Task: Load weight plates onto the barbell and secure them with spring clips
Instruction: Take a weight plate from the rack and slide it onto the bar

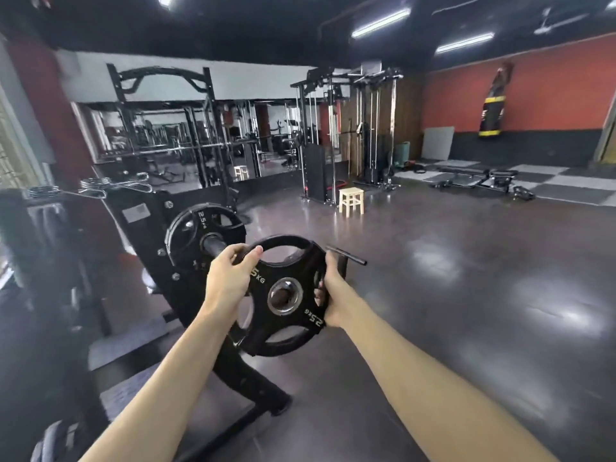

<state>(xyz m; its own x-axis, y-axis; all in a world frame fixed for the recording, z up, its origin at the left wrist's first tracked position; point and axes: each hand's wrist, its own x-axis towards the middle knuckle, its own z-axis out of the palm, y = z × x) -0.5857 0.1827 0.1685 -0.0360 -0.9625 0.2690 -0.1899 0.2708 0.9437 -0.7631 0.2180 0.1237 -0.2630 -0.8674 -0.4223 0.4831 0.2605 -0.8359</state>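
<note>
Both hands on the near 2.5 kg plate (285,296): left hand (226,281) curls over its upper-left rim, right hand (330,295) grips the right edge. Its hole sits at the barbell sleeve (213,246) end. Beyond, another 2.5 kg plate (200,238) already loaded; spring clips (115,186) rest farther back.

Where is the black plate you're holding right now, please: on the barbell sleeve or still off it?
Off. The black plate sits short of the sleeve, gripped by left hand and right hand.
</note>
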